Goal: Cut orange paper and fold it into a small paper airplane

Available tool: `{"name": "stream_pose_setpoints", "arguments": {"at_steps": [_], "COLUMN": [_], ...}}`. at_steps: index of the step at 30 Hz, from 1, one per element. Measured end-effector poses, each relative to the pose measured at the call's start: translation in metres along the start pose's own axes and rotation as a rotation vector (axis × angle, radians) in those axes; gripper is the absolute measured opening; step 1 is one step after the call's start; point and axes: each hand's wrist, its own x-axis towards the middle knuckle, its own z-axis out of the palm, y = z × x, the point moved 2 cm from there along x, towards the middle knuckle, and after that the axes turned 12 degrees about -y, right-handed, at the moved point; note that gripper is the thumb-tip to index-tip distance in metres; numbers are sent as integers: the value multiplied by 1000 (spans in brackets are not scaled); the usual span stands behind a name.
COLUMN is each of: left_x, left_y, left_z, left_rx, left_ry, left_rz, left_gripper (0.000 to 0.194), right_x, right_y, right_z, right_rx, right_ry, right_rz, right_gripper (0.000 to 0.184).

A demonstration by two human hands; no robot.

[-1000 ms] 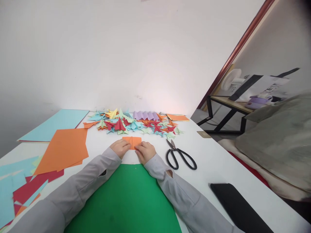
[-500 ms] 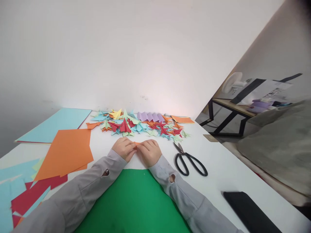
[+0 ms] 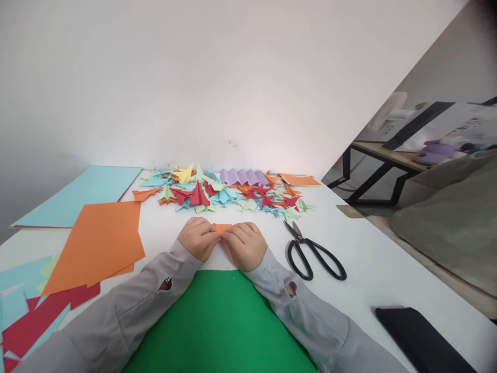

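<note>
Between my two hands is a small piece of orange paper (image 3: 222, 228), pinched at its near edge by both sets of fingertips. My left hand (image 3: 199, 238) closes on its left side, and my right hand (image 3: 247, 245) grips the right side. Fingers cover much of the paper, so its folds are hard to make out. Beyond my hands lies a heap of small folded paper pieces (image 3: 199, 194) in red, yellow, blue, green and orange. A pleated purple paper (image 3: 241, 177) rests at the back of that heap.
Black-handled scissors (image 3: 306, 248) lie partly spread to the right of my hands. Orange sheets (image 3: 101, 238) and a blue sheet stack (image 3: 85, 194) are on the left, with red scraps (image 3: 42, 316) nearer. A black flat object (image 3: 419, 331) sits front right. A green surface (image 3: 221, 326) is below my forearms.
My hands have drawn slightly apart, and more of the orange paper shows between them. The camera view has shifted a little.
</note>
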Motion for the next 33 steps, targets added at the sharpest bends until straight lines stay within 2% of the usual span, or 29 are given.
{"name": "stream_pose_setpoints", "arguments": {"at_steps": [4, 8, 15, 25, 33], "left_x": [4, 6, 6, 4, -2], "left_y": [8, 11, 8, 7, -9], "left_z": [-4, -8, -12, -10, -8], "left_rx": [82, 116, 92, 49, -28], "left_ry": [-28, -51, -25, 8, 104], "left_rz": [63, 63, 8, 5, -69], "left_gripper": [20, 19, 15, 16, 8], "right_x": [-2, -1, 5, 4, 1], "right_y": [-3, -5, -4, -2, 7], "right_z": [-2, -8, -12, -12, -19], "right_rx": [-21, -68, -162, -221, -166], "right_ry": [-4, -25, -8, 42, 108], "right_rz": [-5, 7, 44, 26, 59], "right_gripper": [22, 21, 28, 33, 22]}}
